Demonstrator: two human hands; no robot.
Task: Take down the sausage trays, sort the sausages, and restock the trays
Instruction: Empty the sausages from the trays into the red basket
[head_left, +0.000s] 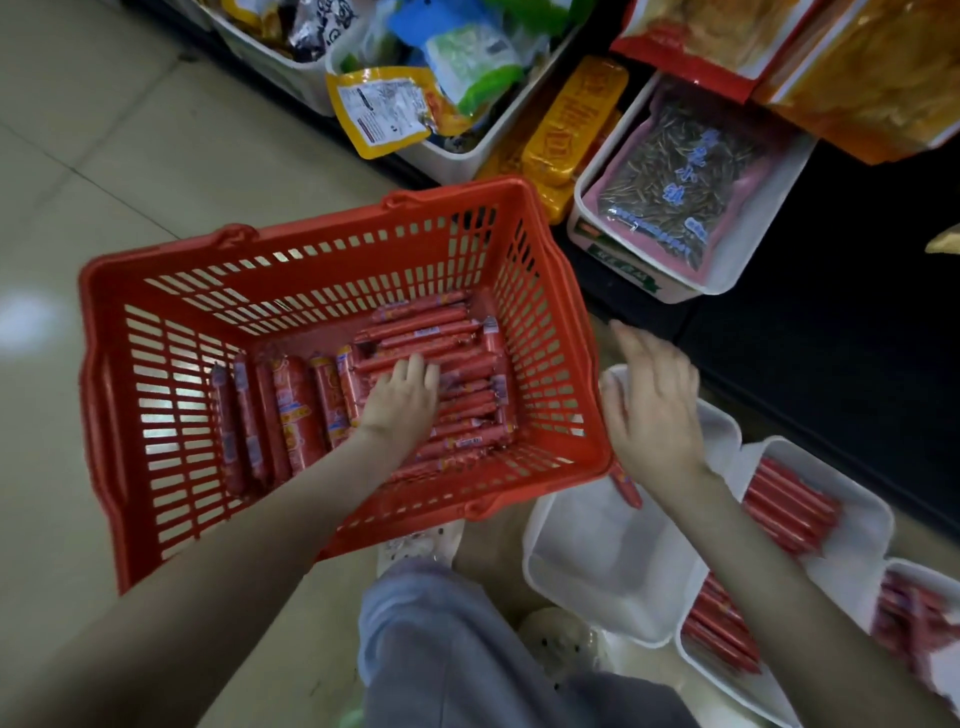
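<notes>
In the red basket (322, 244) on the floor, thick sausages (291, 415) lie in a row at the left and thin sausages (431, 332) are piled at the right. My left hand (402, 397) lies palm-down on the thin pile; I cannot tell whether it grips any. My right hand (652, 410) hovers spread and holds nothing, above a white tray (597, 566) containing a single sausage (626, 486). Farther right, the filled trays (862, 525) look restocked. I judge the sorting about midway, with shelving still left.
</notes>
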